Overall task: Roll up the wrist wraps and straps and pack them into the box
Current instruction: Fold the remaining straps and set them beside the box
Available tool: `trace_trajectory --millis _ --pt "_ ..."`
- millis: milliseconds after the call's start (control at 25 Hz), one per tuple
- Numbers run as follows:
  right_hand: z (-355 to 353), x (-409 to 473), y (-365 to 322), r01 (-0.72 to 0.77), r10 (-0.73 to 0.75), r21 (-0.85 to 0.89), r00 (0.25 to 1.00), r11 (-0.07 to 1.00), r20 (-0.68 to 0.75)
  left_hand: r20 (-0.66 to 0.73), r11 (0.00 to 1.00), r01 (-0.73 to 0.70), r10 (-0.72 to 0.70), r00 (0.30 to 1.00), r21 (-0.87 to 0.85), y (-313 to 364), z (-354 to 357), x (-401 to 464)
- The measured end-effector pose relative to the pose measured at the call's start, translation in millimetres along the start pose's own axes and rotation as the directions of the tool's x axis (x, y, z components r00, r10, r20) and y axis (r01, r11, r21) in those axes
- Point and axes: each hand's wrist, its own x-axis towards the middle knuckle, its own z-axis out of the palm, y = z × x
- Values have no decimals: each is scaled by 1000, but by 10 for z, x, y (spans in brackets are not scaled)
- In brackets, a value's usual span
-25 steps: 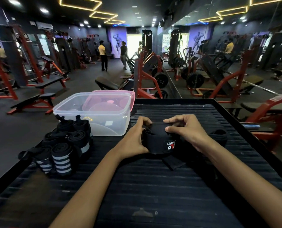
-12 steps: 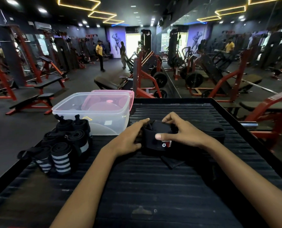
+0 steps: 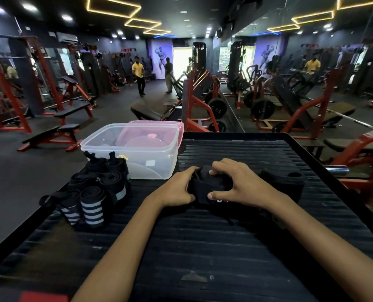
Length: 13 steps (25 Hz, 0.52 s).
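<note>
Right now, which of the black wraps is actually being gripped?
The black wrap mid-table, gripped by the left hand and right hand. The rolled wraps beside the clear box stand untouched.

Black wrap (image 3: pixel 205 188) mid-surface, bunched into fat roll, bit of red/white logo showing at front. More black strap (image 3: pixel 290 182) trailing right of it. Finished rolls (image 3: pixel 94 192) clustered at left, some grey-striped, standing on end. Clear plastic box (image 3: pixel 137 158) just behind them, open-topped.
</note>
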Motion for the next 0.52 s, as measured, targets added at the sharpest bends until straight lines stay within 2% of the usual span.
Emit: trace_trajectory --millis 200,320,400,520 --pt "146 -20 2 -91 91 2 996 996 21 40 998 48 -50 998 51 86 -15 -61" --pt "166 39 -12 -102 103 26 994 994 -30 30 988 98 -103 994 121 109 -35 -205" --pt "166 84 -33 -106 115 94 989 990 -98 -29 989 115 -113 993 92 89 -63 -357" --pt "187 187 -203 -64 82 136 988 989 -135 -213 983 144 -119 970 110 -10 -157 -608"
